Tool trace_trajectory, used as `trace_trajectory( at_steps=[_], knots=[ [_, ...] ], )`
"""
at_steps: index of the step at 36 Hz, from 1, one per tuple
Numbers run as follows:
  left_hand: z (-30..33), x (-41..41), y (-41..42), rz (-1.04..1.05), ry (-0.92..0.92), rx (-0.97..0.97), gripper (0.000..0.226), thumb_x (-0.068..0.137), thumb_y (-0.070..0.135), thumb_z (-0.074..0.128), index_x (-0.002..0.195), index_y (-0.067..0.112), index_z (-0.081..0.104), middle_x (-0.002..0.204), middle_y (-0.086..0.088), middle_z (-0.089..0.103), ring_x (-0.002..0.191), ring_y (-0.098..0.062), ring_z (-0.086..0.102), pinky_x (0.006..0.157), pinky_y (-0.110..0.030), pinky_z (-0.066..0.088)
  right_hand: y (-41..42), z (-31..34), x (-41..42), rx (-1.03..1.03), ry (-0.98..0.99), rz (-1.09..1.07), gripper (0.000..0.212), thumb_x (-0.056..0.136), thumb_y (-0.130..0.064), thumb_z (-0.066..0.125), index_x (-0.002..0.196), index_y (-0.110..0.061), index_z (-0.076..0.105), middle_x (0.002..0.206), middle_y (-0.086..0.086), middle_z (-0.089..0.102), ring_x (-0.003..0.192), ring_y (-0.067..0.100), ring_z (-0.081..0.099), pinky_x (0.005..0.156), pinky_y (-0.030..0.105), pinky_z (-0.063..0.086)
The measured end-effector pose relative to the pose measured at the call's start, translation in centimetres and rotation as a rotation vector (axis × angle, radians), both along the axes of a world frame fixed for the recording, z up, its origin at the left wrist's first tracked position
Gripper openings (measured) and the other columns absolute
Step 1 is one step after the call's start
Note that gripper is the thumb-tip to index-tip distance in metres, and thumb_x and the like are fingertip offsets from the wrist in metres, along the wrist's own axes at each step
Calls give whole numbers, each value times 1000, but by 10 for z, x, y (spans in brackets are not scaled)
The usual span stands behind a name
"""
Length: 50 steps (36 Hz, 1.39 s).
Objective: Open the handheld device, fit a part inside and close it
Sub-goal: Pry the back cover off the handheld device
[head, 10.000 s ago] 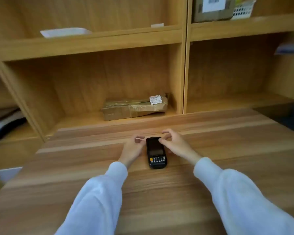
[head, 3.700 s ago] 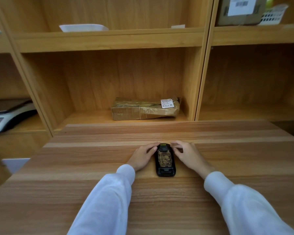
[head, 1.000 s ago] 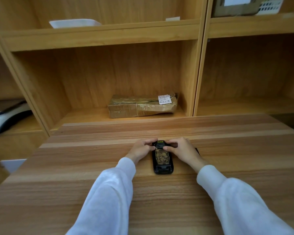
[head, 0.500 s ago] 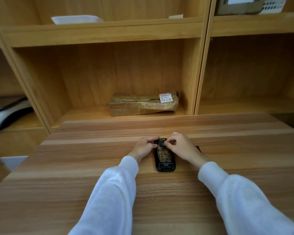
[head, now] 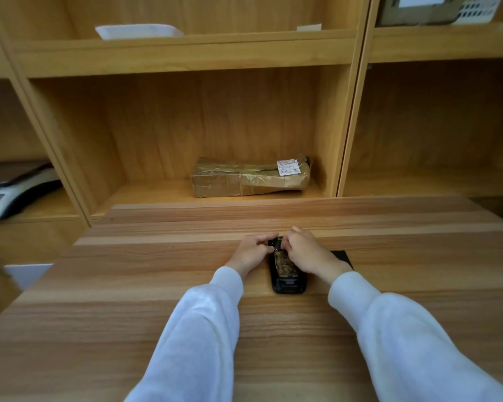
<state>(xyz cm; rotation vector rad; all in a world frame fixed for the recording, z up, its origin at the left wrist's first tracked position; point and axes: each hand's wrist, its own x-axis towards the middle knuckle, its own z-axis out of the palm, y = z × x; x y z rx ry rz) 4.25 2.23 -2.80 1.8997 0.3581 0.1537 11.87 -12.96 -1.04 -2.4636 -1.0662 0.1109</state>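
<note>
A black handheld device [head: 287, 278] lies face down on the wooden table [head: 128, 285], its back open and a brownish inner compartment showing. My left hand [head: 251, 252] grips the device's far left end with curled fingers. My right hand [head: 305, 252] rests over the far right end, its fingertips pinched at the top of the open compartment. Whether a small part sits between the fingers is hidden. A flat black piece [head: 343, 256], seemingly the removed back cover, lies on the table right behind my right wrist.
Wooden shelves rise behind the table. A taped cardboard parcel [head: 250, 178] lies in the middle cubby. A grey and white machine [head: 9, 190] sits in the left cubby. A white tray [head: 138, 31] and a box [head: 418, 10] are on upper shelves.
The device was turned face down and its back came off, the cover landing to the right. In the last second both hands closed in on the device's far end.
</note>
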Motion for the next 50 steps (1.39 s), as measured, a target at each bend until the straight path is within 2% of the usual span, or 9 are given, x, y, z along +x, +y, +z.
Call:
trace_trajectory(
  at_steps=[15, 20, 27, 32, 35, 38, 40, 44, 50],
  knots=[
    [-4, 6, 6, -4, 44, -6, 48, 95, -1, 53, 133, 25, 68, 144, 6, 61, 143, -14, 44, 117, -27, 24, 4, 3, -3, -18, -14, -38, 28, 103, 0, 47, 124, -6, 65, 130, 11, 56, 126, 30, 49, 105, 37, 39],
    [-3, 4, 6, -15, 40, -7, 48, 96, 1, 53, 132, 28, 68, 144, 8, 60, 141, -12, 44, 110, -23, 24, 3, 3, -2, 29, 30, -44, 25, 106, -4, 45, 119, -8, 65, 127, 9, 58, 123, 28, 51, 102, 36, 41],
    [-3, 2, -1, -45, -3, 42, 45, 102, 4, 49, 139, 25, 64, 148, 7, 57, 140, -8, 42, 108, -19, 24, -10, 9, 3, 205, 198, -27, 20, 108, -31, 54, 101, -22, 69, 108, -3, 69, 102, 16, 61, 71, 25, 42],
    [-4, 0, -2, -49, -24, 106, 43, 104, 6, 48, 141, 23, 62, 149, 5, 56, 144, -13, 42, 113, -22, 25, -22, 10, 5, 293, 325, -13, 10, 99, -37, 69, 97, -31, 77, 106, -14, 72, 102, 5, 61, 84, 32, 44],
    [-2, -2, -2, -53, -24, 148, 42, 105, 9, 49, 142, 26, 61, 149, 5, 56, 144, -14, 42, 115, -25, 25, -29, 16, 2, 366, 362, -13, 8, 96, -37, 73, 89, -39, 77, 101, -22, 73, 98, -3, 61, 77, 26, 43],
    [-2, -4, -4, -40, -29, 179, 38, 107, 16, 50, 142, 26, 61, 148, 5, 58, 143, -15, 44, 115, -26, 26, -32, 22, -2, 435, 393, -10, 9, 94, -35, 76, 87, -39, 78, 100, -17, 76, 99, 7, 67, 78, 27, 51],
    [-1, -6, -5, -29, -30, 182, 37, 107, 18, 50, 141, 27, 63, 146, 4, 60, 141, -17, 47, 120, -35, 29, -33, 26, -4, 464, 412, 7, 7, 94, -33, 77, 89, -37, 80, 101, -12, 78, 100, 13, 70, 81, 32, 57],
    [3, -10, -8, -49, -26, 217, 38, 105, 12, 51, 139, 24, 64, 142, 0, 63, 137, -20, 50, 119, -44, 35, -38, 33, -8, 516, 430, 17, 6, 93, -32, 77, 90, -36, 81, 100, -14, 78, 99, 8, 69, 73, 23, 53],
    [16, -17, -7, -49, -63, 293, 41, 103, 5, 51, 139, 21, 63, 141, 2, 63, 134, -16, 53, 110, -28, 36, -37, 35, -5, 581, 429, -15, 6, 94, -27, 77, 94, -29, 82, 98, -14, 78, 101, 7, 67, 80, 30, 53]
  ],
)
